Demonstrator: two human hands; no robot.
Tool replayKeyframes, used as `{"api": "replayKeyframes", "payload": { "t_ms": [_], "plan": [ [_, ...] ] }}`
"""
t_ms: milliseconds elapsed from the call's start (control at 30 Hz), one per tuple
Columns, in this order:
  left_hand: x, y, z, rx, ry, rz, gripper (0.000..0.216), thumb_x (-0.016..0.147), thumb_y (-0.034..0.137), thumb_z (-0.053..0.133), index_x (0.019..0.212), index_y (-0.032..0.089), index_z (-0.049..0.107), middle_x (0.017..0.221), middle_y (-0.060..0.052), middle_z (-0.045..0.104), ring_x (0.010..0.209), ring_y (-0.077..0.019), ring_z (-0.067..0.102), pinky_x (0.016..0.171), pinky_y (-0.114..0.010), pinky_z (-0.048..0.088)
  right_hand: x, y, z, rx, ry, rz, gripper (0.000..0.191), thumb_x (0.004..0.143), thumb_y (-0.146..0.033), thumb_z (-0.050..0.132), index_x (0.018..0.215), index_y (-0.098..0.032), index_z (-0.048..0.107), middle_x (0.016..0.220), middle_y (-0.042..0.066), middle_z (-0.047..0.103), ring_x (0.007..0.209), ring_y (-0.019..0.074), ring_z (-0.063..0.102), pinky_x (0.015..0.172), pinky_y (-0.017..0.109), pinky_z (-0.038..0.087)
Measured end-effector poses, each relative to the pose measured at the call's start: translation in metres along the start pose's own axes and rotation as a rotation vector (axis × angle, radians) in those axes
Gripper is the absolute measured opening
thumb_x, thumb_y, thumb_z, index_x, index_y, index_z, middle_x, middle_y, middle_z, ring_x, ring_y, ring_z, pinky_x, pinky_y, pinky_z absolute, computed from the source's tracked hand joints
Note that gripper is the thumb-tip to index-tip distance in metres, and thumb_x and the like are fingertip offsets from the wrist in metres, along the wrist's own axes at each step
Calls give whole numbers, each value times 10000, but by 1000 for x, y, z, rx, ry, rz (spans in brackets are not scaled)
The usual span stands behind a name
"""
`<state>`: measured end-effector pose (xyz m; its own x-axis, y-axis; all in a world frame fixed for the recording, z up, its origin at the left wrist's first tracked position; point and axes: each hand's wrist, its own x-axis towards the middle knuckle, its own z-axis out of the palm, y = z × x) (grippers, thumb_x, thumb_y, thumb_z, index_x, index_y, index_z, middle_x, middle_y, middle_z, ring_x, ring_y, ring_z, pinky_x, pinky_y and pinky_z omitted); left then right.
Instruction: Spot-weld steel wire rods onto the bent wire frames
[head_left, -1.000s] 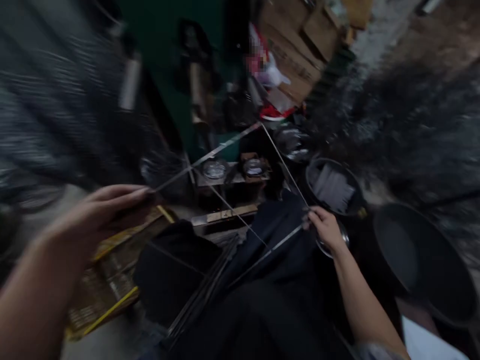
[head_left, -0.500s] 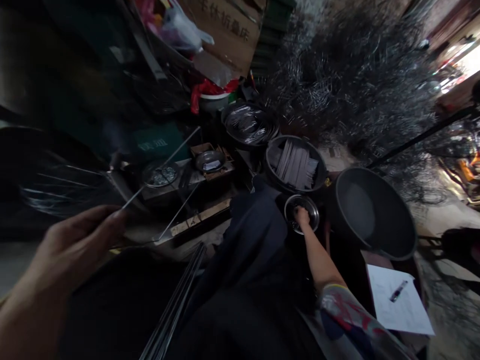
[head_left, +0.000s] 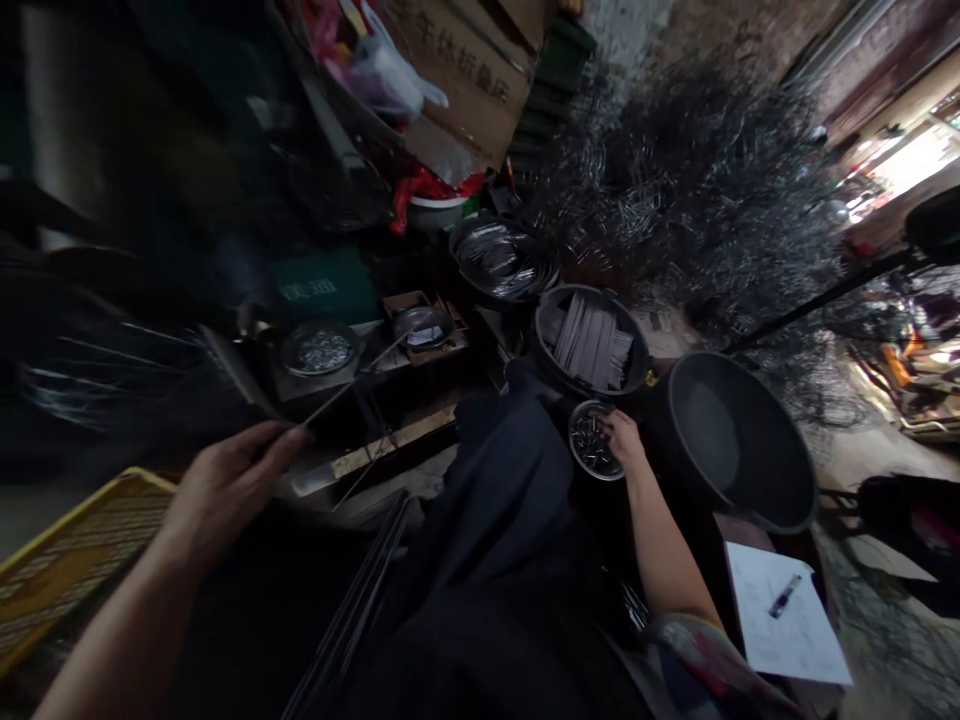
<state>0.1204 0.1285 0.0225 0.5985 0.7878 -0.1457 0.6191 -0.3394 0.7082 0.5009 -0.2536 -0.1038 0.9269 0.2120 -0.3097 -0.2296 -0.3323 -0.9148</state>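
My left hand (head_left: 236, 475) is closed in a pinch on a thin metal wire (head_left: 341, 393), whose far end points up and to the right over the bench. My right hand (head_left: 624, 440) is over the right rim of a small round metal bowl (head_left: 589, 455) of short, dark metal pieces. Its fingers are drawn together; whatever they hold is too small to make out. Beside the bowl stands a round pan (head_left: 551, 370) of flat grey metal strips (head_left: 589, 340). A bundle of long thin rods (head_left: 352, 610) lies by my dark-clothed lap.
A large dark pan (head_left: 709, 435) stands to the right, above a paper sheet (head_left: 784, 625) with a pen (head_left: 785, 596). On the bench is a dish of small shiny parts (head_left: 324, 350). A yellow crate (head_left: 82, 550) sits lower left; tangled wire (head_left: 697, 190) is heaped behind.
My right hand has lifted from inside the bowl to its right rim, uncovering the metal pieces. My left hand has moved right with the wire, which now slants lower. The yellow crate has come into view.
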Motion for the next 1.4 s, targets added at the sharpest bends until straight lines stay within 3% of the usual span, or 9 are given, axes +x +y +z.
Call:
{"api": "replayKeyframes", "payload": {
  "t_ms": [100,367,633,767,900,1100,1167,1267,1400],
  "plan": [
    [-5,-3,3,-85,-21,88,376,831,524,448,821,206,649,595,40,557,586,-137,515,522,-218,378,-7,-24,23,103,-85,4,293,549,-368,602,629,-224,360,617,8,637,500,146,574,411,202,364],
    [-12,-21,3,-97,-72,110,441,855,544,450,826,149,641,641,0,572,634,-154,492,567,-226,386,-38,-80,70,228,-299,-38,304,606,-318,663,730,-215,406,724,8,662,531,121,584,383,163,320],
    [3,-26,10,84,2,177,387,886,455,405,799,166,647,635,-25,605,598,-165,529,580,-249,364,-77,-117,127,-112,-623,-368,273,845,-441,576,984,-218,503,754,-16,596,587,128,573,398,182,414],
    [21,-13,20,338,-35,196,347,919,394,384,847,194,658,763,-91,679,712,-223,620,641,-283,378,-97,-132,178,-403,-696,-660,213,874,-312,523,1039,-221,621,707,-16,602,555,123,584,540,239,485],
    [28,-5,25,472,-80,155,352,945,398,354,950,215,655,843,-122,691,779,-268,652,664,-310,400,-114,-137,217,-471,-770,-690,277,829,-278,615,1103,-237,617,705,-34,644,558,147,630,615,268,510],
    [29,-20,20,507,-79,111,347,952,357,348,958,189,652,850,-161,686,803,-305,663,685,-344,415,-117,-129,258,-508,-798,-869,320,856,-181,514,1117,-227,694,1122,70,687,1051,232,637,942,381,480],
    [28,-24,15,516,-70,103,334,952,347,352,950,192,648,845,-157,687,790,-298,663,673,-336,407,-115,-121,274,-434,-804,-789,318,835,-203,530,1098,-224,708,1061,74,708,983,235,661,900,387,508],
    [23,-24,7,522,-43,109,337,964,357,334,942,201,632,816,-135,685,754,-278,660,639,-311,383,-114,-111,301,-168,-790,-472,261,787,-352,612,950,-180,721,766,56,718,696,210,681,657,332,560],
    [7,-26,1,436,75,121,322,975,355,337,874,205,603,717,-73,656,676,-214,634,601,-265,341,-123,-110,334,138,-749,-140,387,635,-518,738,690,-149,635,614,31,651,473,115,568,409,195,429]
  ]
}}
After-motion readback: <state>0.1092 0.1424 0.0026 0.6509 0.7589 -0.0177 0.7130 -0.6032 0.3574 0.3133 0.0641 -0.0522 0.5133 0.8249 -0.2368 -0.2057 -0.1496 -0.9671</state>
